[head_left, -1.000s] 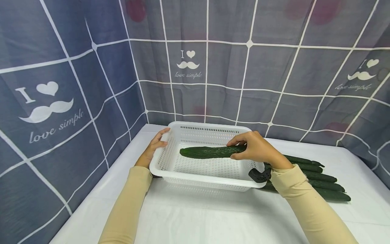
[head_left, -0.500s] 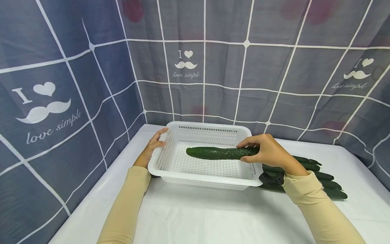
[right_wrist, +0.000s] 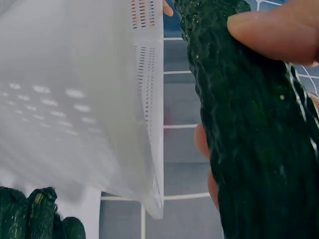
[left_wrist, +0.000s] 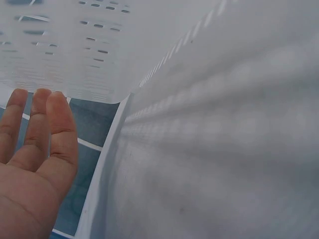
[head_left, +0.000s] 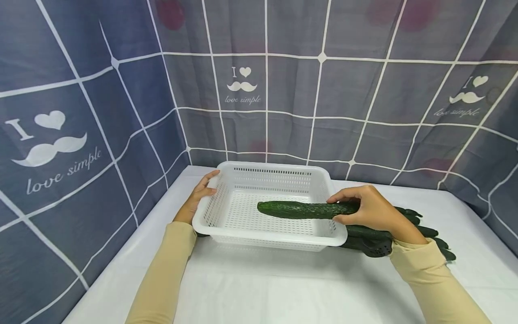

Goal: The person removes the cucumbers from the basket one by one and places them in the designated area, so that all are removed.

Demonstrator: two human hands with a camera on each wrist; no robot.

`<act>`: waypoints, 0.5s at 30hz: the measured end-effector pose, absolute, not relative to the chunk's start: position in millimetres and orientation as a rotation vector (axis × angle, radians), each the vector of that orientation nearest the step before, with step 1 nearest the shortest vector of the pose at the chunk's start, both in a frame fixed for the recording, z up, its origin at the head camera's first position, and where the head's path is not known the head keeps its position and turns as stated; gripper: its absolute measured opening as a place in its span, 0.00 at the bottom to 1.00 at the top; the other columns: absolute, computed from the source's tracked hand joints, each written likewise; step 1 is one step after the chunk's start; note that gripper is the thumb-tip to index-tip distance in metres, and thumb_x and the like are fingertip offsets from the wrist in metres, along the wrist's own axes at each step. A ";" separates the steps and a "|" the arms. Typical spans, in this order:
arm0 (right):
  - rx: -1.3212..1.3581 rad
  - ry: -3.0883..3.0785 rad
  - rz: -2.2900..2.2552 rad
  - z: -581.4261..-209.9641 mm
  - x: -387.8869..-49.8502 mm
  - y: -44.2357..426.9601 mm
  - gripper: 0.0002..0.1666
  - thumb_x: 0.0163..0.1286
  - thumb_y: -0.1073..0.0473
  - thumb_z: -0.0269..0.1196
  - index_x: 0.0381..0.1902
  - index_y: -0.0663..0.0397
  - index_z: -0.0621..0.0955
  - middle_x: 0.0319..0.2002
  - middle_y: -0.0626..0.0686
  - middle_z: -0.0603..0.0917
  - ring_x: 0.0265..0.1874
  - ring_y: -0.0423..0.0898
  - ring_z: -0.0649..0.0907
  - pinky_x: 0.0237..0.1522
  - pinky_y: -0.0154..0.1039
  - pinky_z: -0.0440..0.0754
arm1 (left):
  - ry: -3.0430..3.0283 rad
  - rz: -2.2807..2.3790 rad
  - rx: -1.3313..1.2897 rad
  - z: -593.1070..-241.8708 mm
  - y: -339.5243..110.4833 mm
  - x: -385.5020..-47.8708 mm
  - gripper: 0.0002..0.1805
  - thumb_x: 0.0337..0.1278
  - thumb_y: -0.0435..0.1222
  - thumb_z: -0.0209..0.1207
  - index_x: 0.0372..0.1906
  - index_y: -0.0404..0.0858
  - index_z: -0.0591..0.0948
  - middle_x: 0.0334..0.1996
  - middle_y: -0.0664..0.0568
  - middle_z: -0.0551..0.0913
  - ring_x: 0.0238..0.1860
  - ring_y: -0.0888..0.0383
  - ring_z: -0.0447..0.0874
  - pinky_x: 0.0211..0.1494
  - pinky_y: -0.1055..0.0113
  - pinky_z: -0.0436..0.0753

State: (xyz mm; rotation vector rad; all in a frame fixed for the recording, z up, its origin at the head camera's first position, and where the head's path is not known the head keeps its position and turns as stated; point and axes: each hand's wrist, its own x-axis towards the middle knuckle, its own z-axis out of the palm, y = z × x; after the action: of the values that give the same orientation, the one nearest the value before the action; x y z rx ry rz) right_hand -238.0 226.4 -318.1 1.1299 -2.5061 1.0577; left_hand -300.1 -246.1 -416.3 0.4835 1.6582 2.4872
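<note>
In the head view my right hand (head_left: pixel 370 211) grips a long dark green cucumber (head_left: pixel 299 209) near its right end, thumb in front and fingers behind. The cucumber lies level above the white perforated plastic basket (head_left: pixel 263 235), its right end past the basket's right rim. My left hand (head_left: pixel 198 198) holds the basket's left rim, thumb on top. In the left wrist view several fingers (left_wrist: pixel 62 119) of that hand reach along the outside of the basket wall. The right wrist view shows the cucumber's bumpy skin (right_wrist: pixel 259 129) up close under the right thumb.
Several more cucumbers (head_left: pixel 429 231) lie side by side on the white tablecloth (head_left: pixel 283 288) right of the basket, partly hidden under the right forearm. A black wrist device (head_left: pixel 377 247) hangs below the right wrist. Grey checked curtains (head_left: pixel 291 90) stand behind and at the left.
My right hand and the cucumber have moved right, from over the basket's middle to across its right rim. The left hand stays on the basket. The head view has turned slightly right.
</note>
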 end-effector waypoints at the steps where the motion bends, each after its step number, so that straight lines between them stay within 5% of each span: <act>1: 1.132 -2.500 1.066 -318.8 -237.0 228.6 0.20 0.54 0.68 0.82 0.46 0.52 0.92 0.42 0.44 0.93 0.38 0.33 0.87 0.42 0.26 0.82 | 1.649 2.487 0.485 -416.3 -246.1 -300.0 0.33 0.69 0.25 0.45 0.77 0.48 0.65 0.64 0.49 0.77 0.52 0.58 0.85 0.50 0.68 0.86; 15: 1.097 -2.484 1.063 -332.8 -225.4 262.6 0.23 0.52 0.72 0.80 0.46 0.52 0.91 0.41 0.38 0.91 0.38 0.34 0.86 0.42 0.26 0.80 | 1.579 2.506 0.493 -417.1 -247.0 -300.6 0.32 0.70 0.25 0.46 0.74 0.51 0.67 0.64 0.48 0.77 0.52 0.57 0.86 0.50 0.67 0.87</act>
State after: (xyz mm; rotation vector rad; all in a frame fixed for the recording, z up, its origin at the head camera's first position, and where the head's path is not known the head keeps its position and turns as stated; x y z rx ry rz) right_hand -225.4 262.6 -332.8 1.0966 -2.4842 1.0633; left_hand -300.6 -247.0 -417.1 0.4927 1.5790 2.5055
